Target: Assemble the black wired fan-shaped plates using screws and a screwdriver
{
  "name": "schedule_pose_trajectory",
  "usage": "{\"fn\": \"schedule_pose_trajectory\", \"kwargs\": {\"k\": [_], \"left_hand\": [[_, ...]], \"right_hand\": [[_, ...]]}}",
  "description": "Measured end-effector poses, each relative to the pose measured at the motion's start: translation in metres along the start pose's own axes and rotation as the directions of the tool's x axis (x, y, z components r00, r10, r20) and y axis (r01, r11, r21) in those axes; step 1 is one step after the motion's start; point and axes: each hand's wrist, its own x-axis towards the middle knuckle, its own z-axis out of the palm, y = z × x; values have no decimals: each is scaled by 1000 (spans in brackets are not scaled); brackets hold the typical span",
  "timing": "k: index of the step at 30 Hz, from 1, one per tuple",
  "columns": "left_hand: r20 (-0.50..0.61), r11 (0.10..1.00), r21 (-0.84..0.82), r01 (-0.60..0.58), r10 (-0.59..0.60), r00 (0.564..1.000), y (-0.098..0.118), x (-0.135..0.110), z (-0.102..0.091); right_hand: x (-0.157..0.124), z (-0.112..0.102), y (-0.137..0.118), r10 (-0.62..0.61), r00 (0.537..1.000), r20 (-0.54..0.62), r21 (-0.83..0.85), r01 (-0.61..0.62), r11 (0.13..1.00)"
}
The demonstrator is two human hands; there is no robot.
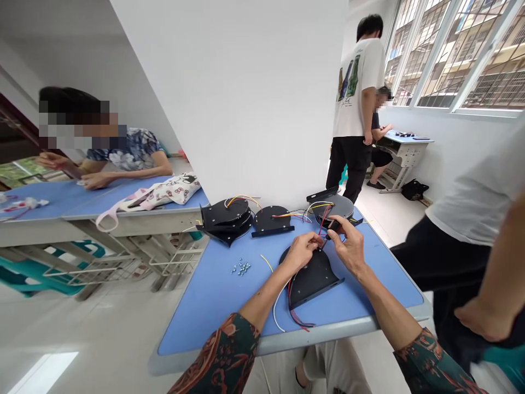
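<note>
My left hand [301, 250] and my right hand [348, 245] meet above a black fan-shaped plate [311, 276] lying on the blue table [221, 295]. Both hands are closed in a pinch on thin wires [322, 221] that run to a small black part [333, 224] held at my right fingertips. Red, white and yellow wires [292, 314] trail from under the plate toward the table's near edge. Behind my hands lie more black plates [226, 217] with coloured wires and a round grey-topped unit [334, 206].
A small heap of several screws [241, 267] lies left of the plate. A person in a white shirt [476, 219] stands close at the right table edge. Another person sits at the left table [82, 202] with a patterned bag [172, 190]. Two people are at the far desk [404, 143].
</note>
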Motion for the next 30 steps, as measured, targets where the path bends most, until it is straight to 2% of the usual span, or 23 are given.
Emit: {"fn": "schedule_pose_trajectory", "kwargs": {"k": [6, 14, 24, 30], "left_hand": [[22, 999, -34, 25, -24, 999, 4, 1, -1], [14, 999, -32, 22, -22, 1000, -3, 3, 0], [7, 999, -34, 37, -37, 999, 10, -2, -2], [45, 998, 58, 8, -11, 999, 13, -3, -3]], "right_hand": [[1, 1, 1, -30, 999, -15, 5, 31, 1000], [0, 1, 0, -47, 999, -11, 26, 48, 999], [-1, 2, 2, -135, 991, -21, 13, 135, 991], [2, 1, 4, -112, 991, 69, 63, 107, 992]]}}
